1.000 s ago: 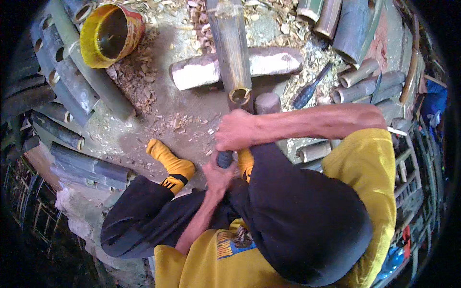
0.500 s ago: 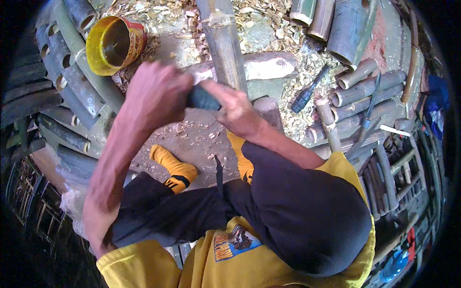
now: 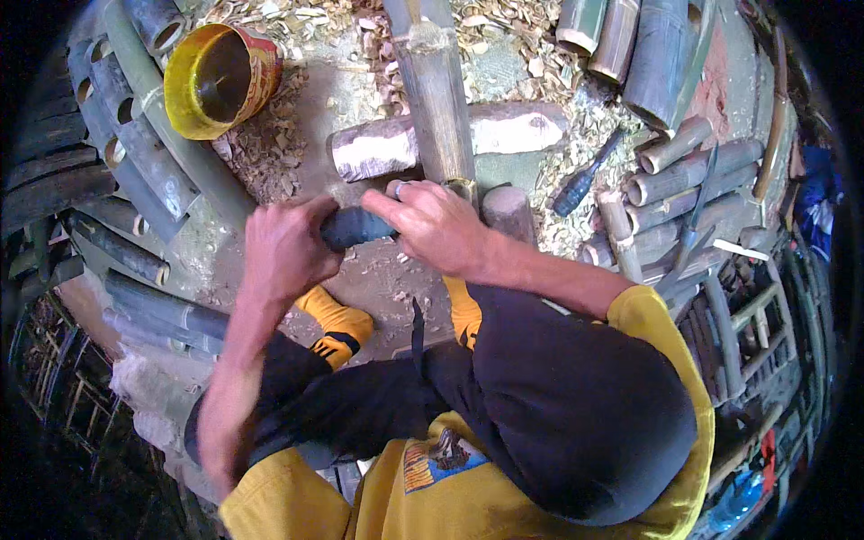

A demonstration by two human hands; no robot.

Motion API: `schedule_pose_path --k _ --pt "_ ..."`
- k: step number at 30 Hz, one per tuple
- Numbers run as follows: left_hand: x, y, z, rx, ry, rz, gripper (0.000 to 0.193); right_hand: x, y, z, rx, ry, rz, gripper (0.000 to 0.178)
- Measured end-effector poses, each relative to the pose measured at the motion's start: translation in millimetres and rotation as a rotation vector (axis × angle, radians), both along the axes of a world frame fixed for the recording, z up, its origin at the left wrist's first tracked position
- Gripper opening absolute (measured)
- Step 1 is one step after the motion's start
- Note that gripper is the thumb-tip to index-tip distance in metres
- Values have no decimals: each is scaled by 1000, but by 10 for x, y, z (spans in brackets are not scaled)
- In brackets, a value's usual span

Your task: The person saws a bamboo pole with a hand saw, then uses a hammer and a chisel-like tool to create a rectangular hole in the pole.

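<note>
Evenly held, a dark bar spans two hands above a shaving-strewn floor

Both of the person's hands are closed on a short, dark, ribbed bar [image 3: 358,229], which lies almost level in front of the body. The left hand [image 3: 290,247] wraps its left end with curled fingers. The right hand [image 3: 441,229] grips the other end, its forefinger stretched along the bar and a ring on one finger. Only the middle of the bar shows between them; its ends are hidden in the fists.

Just beyond the right hand ends a thick bamboo pole [image 3: 436,99], its near opening partly covered by the knuckles. The pole rests across a pale-faced log [image 3: 373,151] lying crosswise on the floor [image 3: 382,317]. A round wooden block [image 3: 509,212] stands beside the right wrist.

Farther right, a dark-handled tool [image 3: 576,189] lies among wood shavings [image 3: 549,162], with a long blade [image 3: 705,193] over stacked bamboo pieces. To the upper left is a yellow-lined bucket [image 3: 183,90] holding dark liquid, near a leaning green bamboo length [image 3: 193,153]. Below the hands are two feet in yellow socks [image 3: 335,317].
</note>
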State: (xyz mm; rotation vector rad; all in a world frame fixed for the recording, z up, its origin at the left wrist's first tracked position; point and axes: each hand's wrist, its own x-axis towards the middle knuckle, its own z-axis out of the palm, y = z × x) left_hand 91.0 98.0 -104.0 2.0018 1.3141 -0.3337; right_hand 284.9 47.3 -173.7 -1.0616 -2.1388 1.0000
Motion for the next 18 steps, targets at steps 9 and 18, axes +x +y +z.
schedule_pose_path --k 9,18 --pt "-67 320 -193 -168 35 -248 24 -115 -47 60 -493 57 -83 45" --pt "1020 -2070 -259 -473 -215 1072 51 301 -70 163 -229 -449 1051 11"
